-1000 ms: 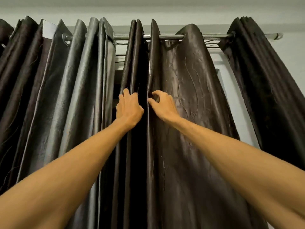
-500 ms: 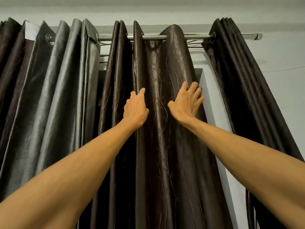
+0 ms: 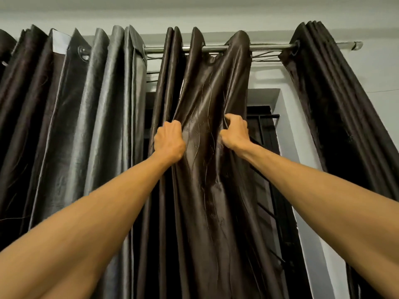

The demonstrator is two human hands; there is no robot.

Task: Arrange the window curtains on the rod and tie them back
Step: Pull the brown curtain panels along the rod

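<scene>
Firmly clamped on cloth, both: left hand bunching a left fold of the middle curtain, right hand curled round its right edge, set apart with the patterned face slack between, well below the rod carrying it. Probably best to draw both fists together evenly, pulling along the rod rather than down, to keep its top sliding freely and stack pleat on pleat. Open bare rod rightward up to the bunched right curtain; little leftward, grey curtain hanging close by; dark window frame just behind the right edge.

Left hand, right hand on curtain
</scene>
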